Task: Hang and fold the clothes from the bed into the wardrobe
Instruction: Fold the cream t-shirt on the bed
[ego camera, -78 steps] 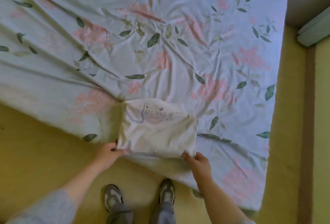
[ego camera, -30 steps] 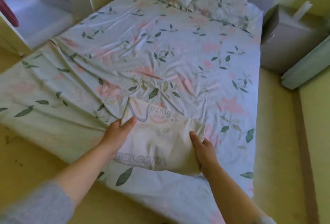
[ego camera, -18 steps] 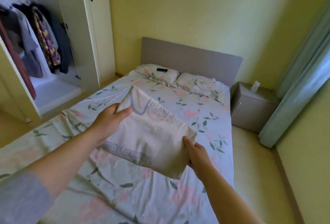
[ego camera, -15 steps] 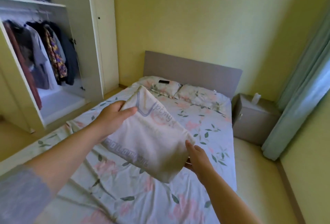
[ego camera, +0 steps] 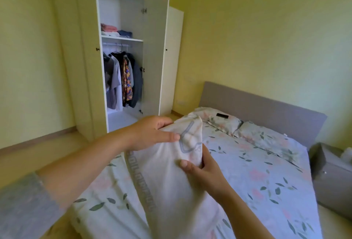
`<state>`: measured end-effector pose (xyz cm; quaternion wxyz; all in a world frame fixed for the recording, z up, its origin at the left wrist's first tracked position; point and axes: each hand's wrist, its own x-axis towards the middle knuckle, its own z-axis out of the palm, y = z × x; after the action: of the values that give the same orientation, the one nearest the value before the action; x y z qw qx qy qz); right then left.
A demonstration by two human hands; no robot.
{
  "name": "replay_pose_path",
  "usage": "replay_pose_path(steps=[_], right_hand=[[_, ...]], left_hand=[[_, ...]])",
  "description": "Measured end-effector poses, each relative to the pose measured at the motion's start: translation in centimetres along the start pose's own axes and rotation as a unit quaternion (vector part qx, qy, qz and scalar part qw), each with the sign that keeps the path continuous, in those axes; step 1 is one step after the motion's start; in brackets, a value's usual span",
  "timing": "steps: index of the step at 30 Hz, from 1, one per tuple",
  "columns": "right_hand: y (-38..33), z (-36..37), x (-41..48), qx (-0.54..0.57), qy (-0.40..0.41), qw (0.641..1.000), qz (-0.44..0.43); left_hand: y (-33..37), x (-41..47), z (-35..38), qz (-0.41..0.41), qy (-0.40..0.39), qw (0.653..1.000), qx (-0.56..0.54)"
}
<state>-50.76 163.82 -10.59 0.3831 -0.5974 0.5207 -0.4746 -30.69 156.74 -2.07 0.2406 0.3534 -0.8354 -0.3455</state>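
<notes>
My left hand (ego camera: pixel 152 132) pinches the top edge of the folded white garment (ego camera: pixel 171 181), thumb across limp, soft cloth with grey lettering. My right hand (ego camera: pixel 202 170) grips its right side, fingers curled behind. The garment hangs above the bed (ego camera: pixel 257 172), over a rumpled floral sheet. Beyond, a flat-panelled white wardrobe (ego camera: pixel 156 57) stands open against yellow walls, with hanging clothes (ego camera: pixel 122 78) under a shelf of folded piles (ego camera: pixel 114 30).

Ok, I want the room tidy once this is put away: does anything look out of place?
A small black object lies on the pillow nearer the wardrobe, odd among bedding; I cannot tell what it is. The bedsheet is rumpled. The folded garment shows no damage.
</notes>
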Motion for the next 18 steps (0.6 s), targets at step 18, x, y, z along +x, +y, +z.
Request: replay_pose_path(steps=[18], right_hand=[[-5.2, 23.9, 21.2, 0.226, -0.107, 0.967, 0.056]], left_hand=[[-21.1, -8.9, -20.1, -0.173, 0.364, 0.900, -0.167]])
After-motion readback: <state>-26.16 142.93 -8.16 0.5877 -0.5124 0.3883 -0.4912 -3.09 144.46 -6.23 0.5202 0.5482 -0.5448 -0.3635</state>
